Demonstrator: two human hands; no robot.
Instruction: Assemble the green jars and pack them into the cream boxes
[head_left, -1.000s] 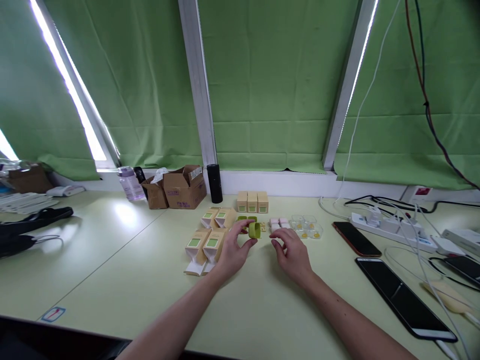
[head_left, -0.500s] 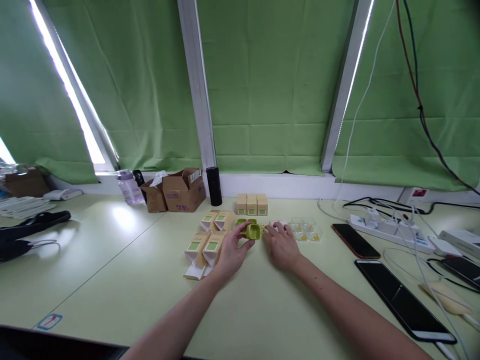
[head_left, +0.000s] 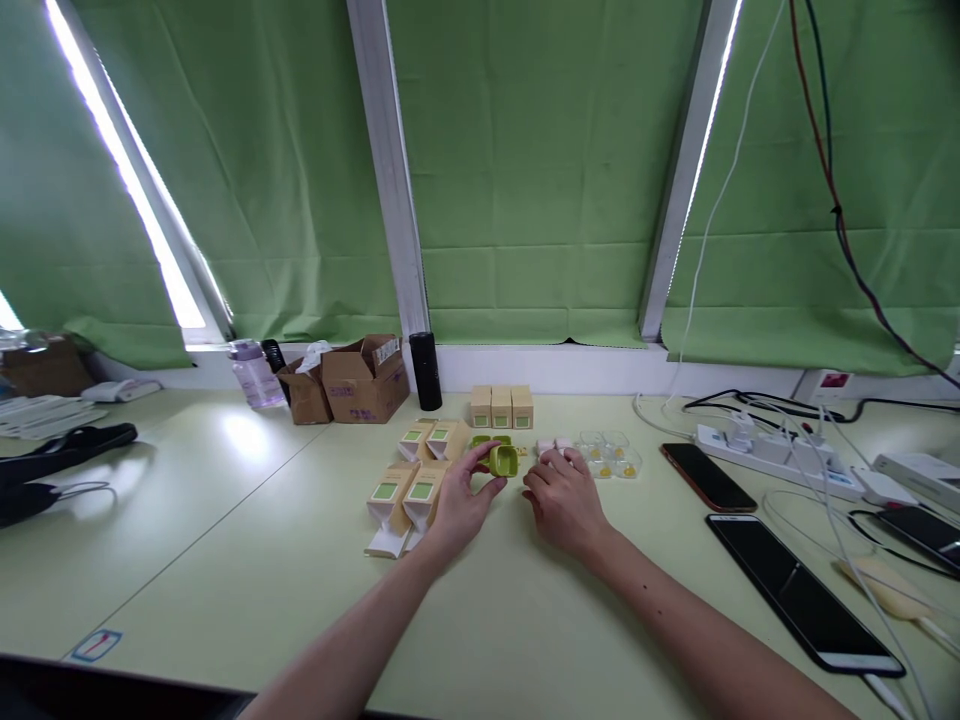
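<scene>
my left hand [head_left: 459, 503] pinches a small, open green case [head_left: 504, 461]. my right hand [head_left: 566, 502] curls, i cannot tell on what. three shut boxes [head_left: 501, 406] stand by the table's [head_left: 225, 540] far edge, four open boxes [head_left: 414, 470] nearer.

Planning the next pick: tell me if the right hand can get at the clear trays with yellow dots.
Probably yes. The right hand lies just beside the clear trays, with only bare table between and nothing on them.

— Item appearance?
— I see one small olive-green case [head_left: 504, 460]: rounded corners, hollow face showing.
— Location?
— Pinched in my left hand [head_left: 459, 505], tilted, low over the surface [head_left: 525, 610].
</scene>
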